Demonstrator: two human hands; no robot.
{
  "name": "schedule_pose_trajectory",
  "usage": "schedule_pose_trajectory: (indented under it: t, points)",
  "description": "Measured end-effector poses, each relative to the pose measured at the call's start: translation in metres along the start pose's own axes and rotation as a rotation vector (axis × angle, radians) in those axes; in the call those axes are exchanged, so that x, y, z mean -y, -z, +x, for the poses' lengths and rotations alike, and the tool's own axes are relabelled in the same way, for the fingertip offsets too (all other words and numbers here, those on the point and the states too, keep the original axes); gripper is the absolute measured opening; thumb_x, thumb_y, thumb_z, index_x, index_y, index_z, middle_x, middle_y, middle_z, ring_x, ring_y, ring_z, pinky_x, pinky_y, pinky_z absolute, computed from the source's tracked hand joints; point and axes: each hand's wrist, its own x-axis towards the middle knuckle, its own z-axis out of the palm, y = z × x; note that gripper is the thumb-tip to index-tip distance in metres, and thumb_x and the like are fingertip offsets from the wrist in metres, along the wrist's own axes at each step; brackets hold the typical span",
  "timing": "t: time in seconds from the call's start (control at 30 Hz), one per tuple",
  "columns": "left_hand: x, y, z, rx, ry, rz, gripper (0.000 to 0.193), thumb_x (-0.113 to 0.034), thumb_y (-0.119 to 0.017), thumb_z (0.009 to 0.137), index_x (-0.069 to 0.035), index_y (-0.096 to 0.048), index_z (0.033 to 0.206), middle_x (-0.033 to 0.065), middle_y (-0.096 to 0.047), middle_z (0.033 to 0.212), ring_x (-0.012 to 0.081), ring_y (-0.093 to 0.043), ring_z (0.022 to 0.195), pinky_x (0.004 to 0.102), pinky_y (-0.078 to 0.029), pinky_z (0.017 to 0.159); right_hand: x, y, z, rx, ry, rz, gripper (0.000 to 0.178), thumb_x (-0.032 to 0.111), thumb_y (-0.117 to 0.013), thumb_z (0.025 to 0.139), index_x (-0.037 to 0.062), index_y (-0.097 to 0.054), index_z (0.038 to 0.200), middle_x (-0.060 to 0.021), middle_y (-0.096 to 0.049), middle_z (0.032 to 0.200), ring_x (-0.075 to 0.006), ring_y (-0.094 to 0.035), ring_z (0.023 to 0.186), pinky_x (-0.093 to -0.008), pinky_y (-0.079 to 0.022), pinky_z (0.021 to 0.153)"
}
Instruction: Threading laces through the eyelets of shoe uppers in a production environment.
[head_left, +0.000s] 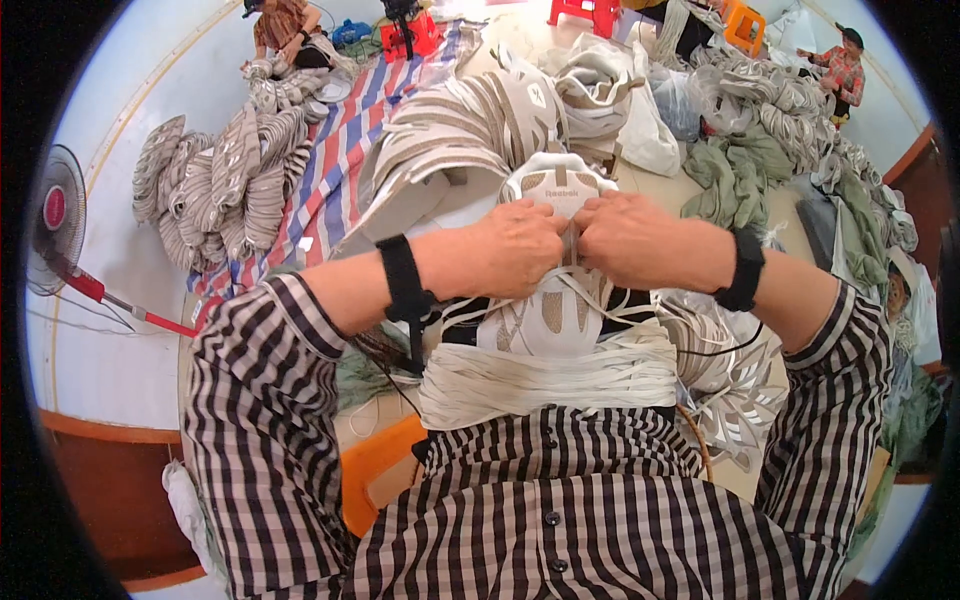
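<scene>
A white and beige shoe upper (556, 322) lies in front of me, toe toward my body and tongue (565, 192) pointing away. My left hand (515, 246) is closed on its left lacing edge, fingers curled and knuckles up. Close beside it, my right hand (637, 240) is closed at the opposite edge, so the two hands nearly meet over the tongue. Loose cream shoelace (592, 292) strands trail out below the fingers across the upper. The fingertips are mostly hidden, so their exact hold on lace or eyelets cannot be seen. Across my lap rests a thick bundle of cream shoelaces (550, 378).
Beyond the hands, a long row of nested shoe uppers (450, 125) curves leftward. More uppers (730, 370) lie by my right elbow, and a stacked pile (225, 185) sits near striped sheeting (345, 150). A fan (62, 220) stands far left; green cloth (740, 175) lies right. Other people sit farther back.
</scene>
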Motion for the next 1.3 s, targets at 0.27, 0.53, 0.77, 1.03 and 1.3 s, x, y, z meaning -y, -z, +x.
schedule_pose_trajectory:
  t: [0.27,0.53,0.77,1.03,1.3]
  points:
    - [-0.023,-0.016,0.01,-0.029,0.254,0.021,0.01,-0.014,-0.06,0.067,-0.006,-0.065,0.069,0.0099,-0.06,0.082,0.0276,-0.055,0.085,0.0369,-0.041,0.077,0.013,-0.032,0.0,-0.167,-0.102,-0.095,0.009,0.015,-0.059,0.071,0.0091,-0.064,0.066,-0.0075,-0.061,0.071,-0.0252,-0.058,0.078,-0.0399,-0.039,0.082]
    - [-0.023,-0.013,0.013,0.077,0.378,-0.044,0.012,-0.009,-0.057,0.073,-0.002,-0.065,0.079,0.0138,-0.058,0.088,0.0308,-0.054,0.087,0.04,-0.038,0.08,0.014,-0.042,0.003,-0.205,-0.266,0.013,0.011,0.016,-0.062,0.069,0.0055,-0.063,0.07,-0.0111,-0.061,0.075,-0.029,-0.058,0.08,-0.0417,-0.039,0.082]
    - [-0.031,-0.018,0.002,-0.375,0.405,-0.345,0.011,-0.012,-0.056,0.082,-0.002,-0.057,0.083,0.0154,-0.052,0.083,0.0367,-0.05,0.079,0.045,-0.039,0.071,0.019,-0.025,0.006,-0.456,-0.481,0.376,0.018,0.018,-0.051,0.089,0.0023,-0.05,0.08,-0.0203,-0.058,0.075,-0.0396,-0.056,0.073,-0.0478,-0.042,0.069]
    - [-0.108,-0.033,-0.002,-0.096,-0.087,-0.727,0.024,-0.003,-0.052,0.073,0.001,-0.045,0.096,0.0192,-0.05,0.084,0.0382,-0.054,0.076,0.0438,-0.046,0.065,0.015,-0.018,0.032,-0.503,-0.336,0.616,0.019,0.018,-0.047,0.092,0.0002,-0.051,0.085,-0.0177,-0.058,0.069,-0.0366,-0.059,0.068,-0.0433,-0.046,0.064]
    - [-0.169,-0.059,0.013,-0.299,-0.7,-0.654,0.03,-0.012,-0.05,0.08,0.001,-0.054,0.107,0.0164,-0.058,0.104,0.0329,-0.055,0.103,0.0438,-0.043,0.089,0.165,0.119,0.207,-0.464,0.749,1.543,0.018,0.015,-0.05,0.088,-0.0023,-0.056,0.087,-0.0099,-0.064,0.072,-0.0226,-0.062,0.066,-0.0355,-0.048,0.06]
